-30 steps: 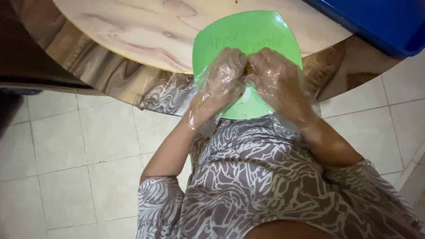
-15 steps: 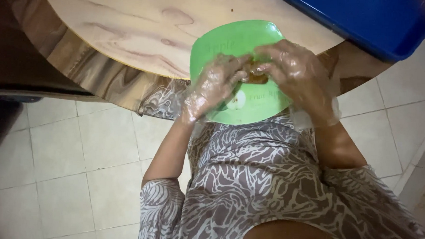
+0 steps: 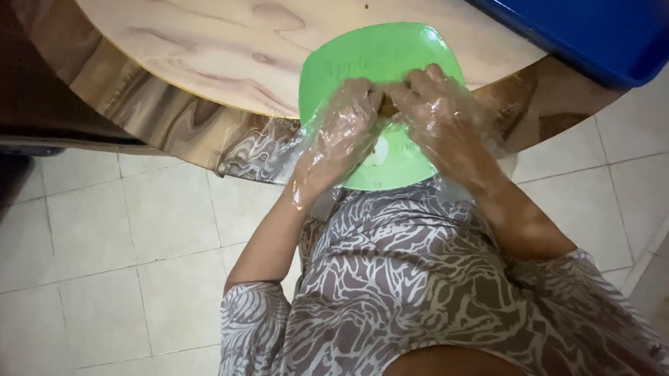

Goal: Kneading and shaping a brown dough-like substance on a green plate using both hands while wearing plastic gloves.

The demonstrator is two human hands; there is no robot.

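Green plastic plate (image 3: 389, 58), rounded-square, at the near edge of a round pale wooden table (image 3: 215, 43); a small brown item (image 3: 386, 105), mostly hidden, lies on it. Left hand (image 3: 343, 131) and right hand (image 3: 440, 116), in clear plastic gloves, pinch that item together, fingers curled. Blue plastic tray (image 3: 567, 12) at right. Pale tiled floor (image 3: 104, 243) below.

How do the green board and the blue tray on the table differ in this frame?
The green board lies at the near edge of the round wooden table, overhanging it, with both gloved hands on it. The blue tray sits at the far right, untouched and only partly in view. The green board is light and thin; the blue tray is darker with a raised rim. Both look like plastic.
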